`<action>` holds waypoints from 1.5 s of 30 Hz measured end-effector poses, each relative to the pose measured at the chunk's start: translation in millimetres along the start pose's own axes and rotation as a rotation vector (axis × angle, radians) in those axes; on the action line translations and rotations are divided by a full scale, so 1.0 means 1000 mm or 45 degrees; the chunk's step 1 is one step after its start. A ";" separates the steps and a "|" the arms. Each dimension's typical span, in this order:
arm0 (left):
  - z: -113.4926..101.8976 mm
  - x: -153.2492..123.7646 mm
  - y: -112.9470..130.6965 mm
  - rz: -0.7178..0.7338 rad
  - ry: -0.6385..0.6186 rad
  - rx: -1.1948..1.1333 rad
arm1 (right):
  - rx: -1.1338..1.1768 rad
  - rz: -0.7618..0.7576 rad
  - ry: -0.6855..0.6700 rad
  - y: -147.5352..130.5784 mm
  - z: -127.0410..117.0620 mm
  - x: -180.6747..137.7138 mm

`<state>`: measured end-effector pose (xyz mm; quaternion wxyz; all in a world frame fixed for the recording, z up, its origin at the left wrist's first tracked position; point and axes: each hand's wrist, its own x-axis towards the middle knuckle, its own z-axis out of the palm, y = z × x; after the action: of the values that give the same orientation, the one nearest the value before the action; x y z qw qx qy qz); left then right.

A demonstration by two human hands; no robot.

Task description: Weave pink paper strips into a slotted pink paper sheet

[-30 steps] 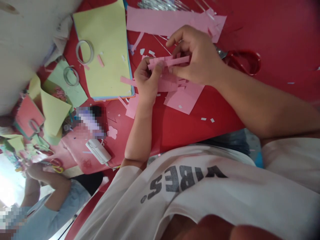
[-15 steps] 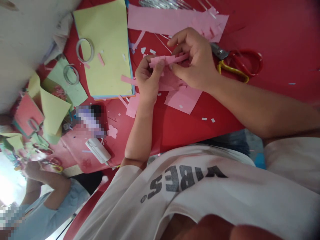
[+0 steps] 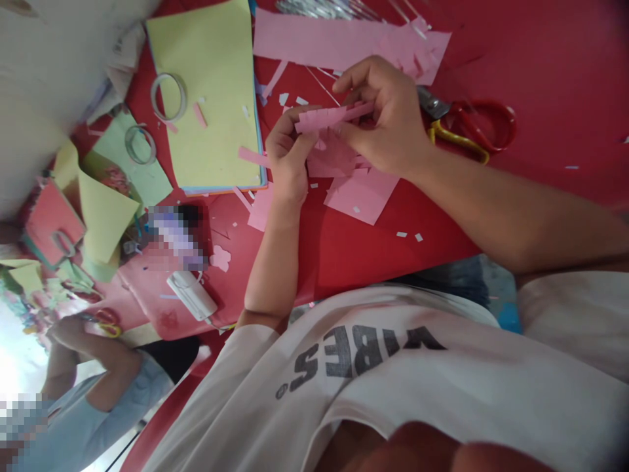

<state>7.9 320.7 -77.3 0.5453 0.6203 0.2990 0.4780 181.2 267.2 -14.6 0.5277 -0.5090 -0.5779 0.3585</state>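
Strip of pink paper [image 3: 322, 118] is held above the red tabletop [image 3: 540, 59], spanned between 2 hands. Its left part is clamped in the grip of the left hand [image 3: 289, 147], with the thumb set at the near side and the fingers curled behind. Its right end is clamped in the grip of the right hand [image 3: 386, 118], whose index finger is bent and lifted clear. A narrow pink piece [image 3: 251, 156] is seen projecting past the left hand; whether it is gripped or lying loose cannot be told.

Below the hands, a pink sheet [image 3: 361, 196] is partly covered; beyond them, a long pink sheet [image 3: 324, 39] is laid flat. Scissors [image 3: 435, 105] are placed beside the right hand, their blades partly hidden. At left, 1 tape roll [image 3: 154, 98] is rested on a yellow-topped paper stack [image 3: 216, 137], and 2 white scraps [image 3: 401, 235] are left near the tabletop's edge.
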 end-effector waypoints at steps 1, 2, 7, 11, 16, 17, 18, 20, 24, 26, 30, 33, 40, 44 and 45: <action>0.001 0.000 0.000 -0.019 0.016 0.030 | 0.006 -0.015 0.004 0.000 0.000 0.000; 0.002 0.000 0.000 -0.040 0.037 0.068 | 0.013 -0.027 0.006 0.000 0.000 0.000; 0.004 0.000 -0.001 -0.068 0.121 0.229 | 0.041 -0.064 -0.016 0.006 0.003 0.000; 0.003 0.001 -0.005 -0.039 0.154 0.262 | 0.051 -0.165 0.026 0.014 0.006 0.002; 0.002 0.004 -0.015 -0.091 0.157 0.242 | -0.101 -0.203 0.002 0.016 0.006 -0.001; 0.001 0.005 -0.018 -0.086 0.176 0.233 | -0.141 -0.200 -0.003 0.016 0.006 -0.003; 0.000 0.006 -0.021 -0.089 0.186 0.219 | -0.172 -0.200 -0.006 0.017 0.005 -0.004; -0.001 0.007 -0.023 -0.112 0.177 0.174 | -0.205 -0.236 -0.025 0.020 0.006 -0.006; 0.000 0.005 -0.013 -0.145 0.142 0.093 | -0.295 -0.421 -0.085 0.032 0.006 -0.006; 0.002 0.004 -0.008 -0.166 0.170 0.099 | -0.300 -0.408 -0.131 0.037 0.006 -0.004; 0.004 0.005 -0.008 -0.200 0.214 0.135 | -0.290 -0.324 -0.172 0.039 0.005 -0.002; 0.002 0.006 -0.013 -0.199 0.182 0.112 | -0.322 -0.383 -0.101 0.033 0.004 -0.004; -0.003 0.006 -0.022 -0.074 0.047 0.161 | -0.138 -0.216 0.079 0.022 0.009 -0.003; -0.005 0.003 -0.019 -0.104 0.066 0.230 | -0.015 -0.252 0.122 0.018 0.011 -0.001; -0.006 0.003 -0.018 -0.120 0.077 0.240 | 0.003 -0.257 0.130 0.017 0.011 -0.001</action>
<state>6.5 329.5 -94.3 0.4971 0.6395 0.3879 0.4399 174.2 271.3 -32.9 0.5905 -0.4652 -0.5980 0.2780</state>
